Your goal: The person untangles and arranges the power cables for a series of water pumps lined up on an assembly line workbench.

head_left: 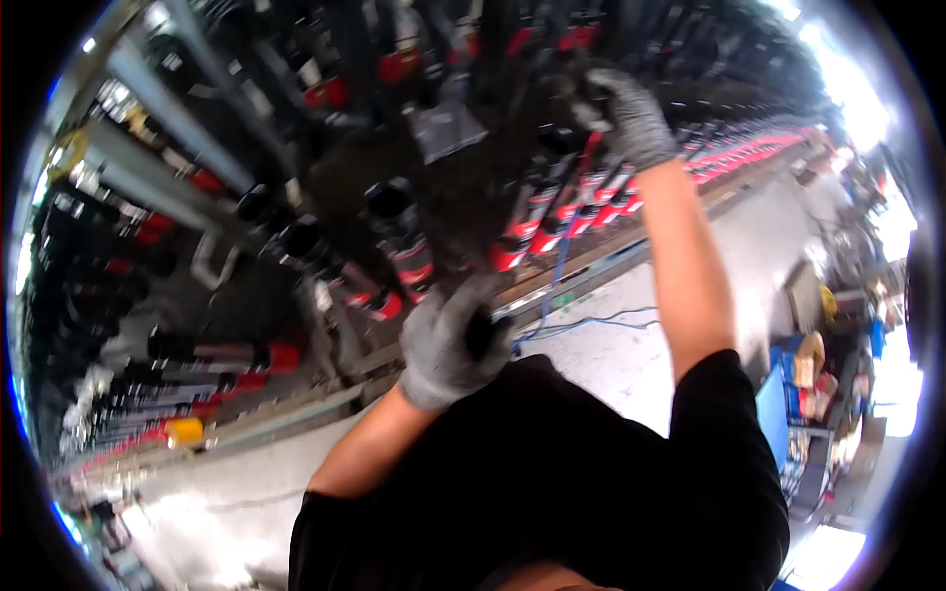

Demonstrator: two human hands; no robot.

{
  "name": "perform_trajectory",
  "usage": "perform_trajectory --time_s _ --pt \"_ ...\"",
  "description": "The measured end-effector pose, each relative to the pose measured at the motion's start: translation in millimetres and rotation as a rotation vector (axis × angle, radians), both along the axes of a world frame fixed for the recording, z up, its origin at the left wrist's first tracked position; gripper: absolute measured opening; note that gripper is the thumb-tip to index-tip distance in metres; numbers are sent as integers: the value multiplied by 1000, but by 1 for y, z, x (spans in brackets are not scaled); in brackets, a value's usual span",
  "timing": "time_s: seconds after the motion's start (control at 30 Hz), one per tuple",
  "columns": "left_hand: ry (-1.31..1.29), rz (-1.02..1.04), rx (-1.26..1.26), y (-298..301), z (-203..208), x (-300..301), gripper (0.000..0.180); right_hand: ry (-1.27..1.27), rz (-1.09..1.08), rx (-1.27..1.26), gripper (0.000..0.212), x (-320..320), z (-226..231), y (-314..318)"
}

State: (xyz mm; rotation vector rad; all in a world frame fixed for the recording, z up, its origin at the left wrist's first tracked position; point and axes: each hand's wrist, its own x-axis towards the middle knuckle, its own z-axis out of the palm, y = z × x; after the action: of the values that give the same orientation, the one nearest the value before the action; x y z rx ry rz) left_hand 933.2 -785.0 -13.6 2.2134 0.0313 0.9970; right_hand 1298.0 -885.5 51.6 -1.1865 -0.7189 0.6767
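My left hand (pixel 448 345), in a grey knit glove, is low in the middle at the rack's near edge. Its fingers curl round something dark that blur hides. Just beyond it stands a black-topped tube (pixel 402 231) with a red lower end. My right hand (pixel 631 113), gloved alike, reaches far forward on the right with bent fingers. A dark object at its fingertips is too smeared to name. A thin red piece shows just below those fingers, and a blue cord (pixel 564 258) hangs beneath it.
Rows of black and red tubes (pixel 552 222) stand along a metal rack rail (pixel 581 268). A clear plastic bag (pixel 445 128) lies among them. To the left are a bent metal handle (pixel 215 264) and a yellow piece (pixel 184 430). Boxes (pixel 808 360) and shelves line the right.
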Motion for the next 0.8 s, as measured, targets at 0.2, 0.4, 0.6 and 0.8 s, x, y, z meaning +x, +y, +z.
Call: perform_trajectory --time_s 0.2,0.4,0.6,0.8 --pt "-48 -59 -70 -3 -17 0 48 118 -55 10 14 -23 22 18" --pt "-104 -46 2 -13 -17 7 49 58 -80 44 9 -7 8 11" --pt "-72 -4 88 -17 -15 9 50 85 -91 30 12 -7 8 16" --pt "164 -120 99 -15 17 1 34 131 -22 69 17 6 -6 8"
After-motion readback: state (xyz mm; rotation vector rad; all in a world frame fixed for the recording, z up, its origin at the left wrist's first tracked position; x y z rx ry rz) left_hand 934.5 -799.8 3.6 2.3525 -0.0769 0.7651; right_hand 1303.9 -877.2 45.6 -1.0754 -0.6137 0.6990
